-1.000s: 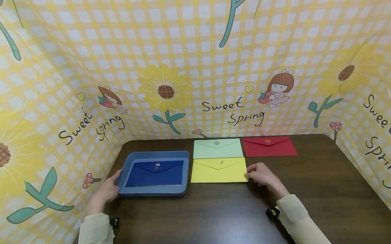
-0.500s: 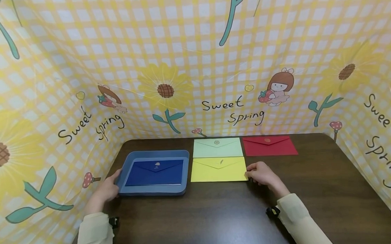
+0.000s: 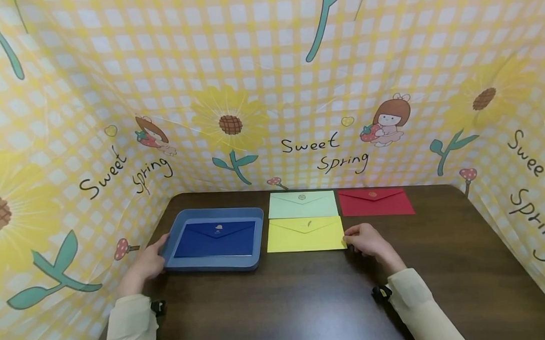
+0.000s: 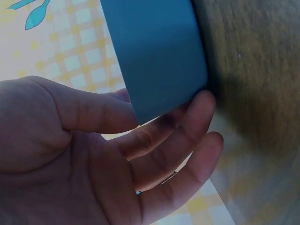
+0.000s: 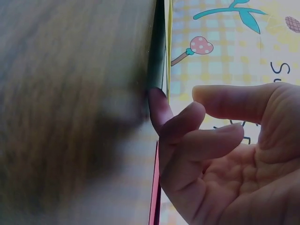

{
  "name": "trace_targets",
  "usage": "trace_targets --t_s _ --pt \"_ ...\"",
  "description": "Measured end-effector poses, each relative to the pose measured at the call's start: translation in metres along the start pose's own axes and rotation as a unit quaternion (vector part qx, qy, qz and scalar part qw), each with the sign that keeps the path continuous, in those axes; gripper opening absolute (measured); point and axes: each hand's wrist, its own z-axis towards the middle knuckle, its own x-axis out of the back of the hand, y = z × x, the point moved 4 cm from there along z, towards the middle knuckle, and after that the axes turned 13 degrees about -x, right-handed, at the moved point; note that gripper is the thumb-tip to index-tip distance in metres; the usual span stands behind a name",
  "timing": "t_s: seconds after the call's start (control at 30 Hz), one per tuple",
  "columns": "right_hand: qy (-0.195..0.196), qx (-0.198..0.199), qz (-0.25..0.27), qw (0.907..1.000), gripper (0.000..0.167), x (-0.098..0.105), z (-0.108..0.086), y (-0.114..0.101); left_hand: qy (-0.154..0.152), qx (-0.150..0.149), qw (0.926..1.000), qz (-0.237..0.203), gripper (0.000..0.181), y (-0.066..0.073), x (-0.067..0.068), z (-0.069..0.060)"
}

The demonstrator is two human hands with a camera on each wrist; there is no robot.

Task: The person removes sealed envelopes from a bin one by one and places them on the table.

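My left hand (image 3: 151, 262) grips the left wall of a blue tray (image 3: 214, 264). In the left wrist view, my thumb lies along the rim of the tray (image 4: 157, 51) and the other fingers curl around its outer corner. A dark blue envelope (image 3: 215, 244) lies flat inside. My right hand (image 3: 367, 239) is at the right edge of a yellow envelope (image 3: 305, 239). Seen from the right wrist, one fingertip (image 5: 159, 101) touches the underside of that edge, while the thumb stays a small gap away from it, above. The envelope's edge appears slightly raised there.
Behind the yellow envelope lies a mint green envelope (image 3: 303, 206), with a red envelope (image 3: 376, 204) to its right. All rest on a dark wooden table (image 3: 268, 310). A yellow checked cloth (image 3: 269, 75) encloses the back and sides.
The yellow envelope has shifted very slightly right at my right hand. My left hand and the tray hold their place. The head view has tilted a little.
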Motion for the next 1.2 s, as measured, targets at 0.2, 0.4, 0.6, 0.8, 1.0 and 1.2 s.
trace_targets --t_s 0.2,0.4,0.6,0.8,1.0,1.2 --pt "-0.002 0.004 -0.004 1.0000 0.032 0.001 -0.001 0.000 -0.004 0.004 1.0000 -0.001 0.081 -0.001 0.000 -0.001" --pt "-0.010 0.013 -0.010 0.9998 0.032 0.000 -0.002 -0.003 -0.002 -0.001 1.0000 -0.001 0.081 0.001 0.002 -0.001" --pt "-0.015 0.011 -0.017 0.9997 0.032 0.000 -0.005 -0.005 -0.001 -0.001 1.0000 -0.002 0.080 -0.003 0.001 -0.001" --pt "-0.012 0.015 -0.028 0.9994 0.029 0.000 -0.009 -0.006 -0.001 0.006 1.0000 -0.003 0.080 -0.004 -0.001 -0.001" --pt "-0.003 0.021 -0.042 0.9989 0.029 0.002 -0.010 -0.006 0.002 0.003 1.0000 -0.002 0.081 -0.005 -0.001 -0.001" --pt "-0.009 0.095 -0.128 0.9872 0.034 -0.002 -0.018 -0.017 0.001 0.003 1.0000 -0.004 0.081 -0.005 -0.001 -0.001"
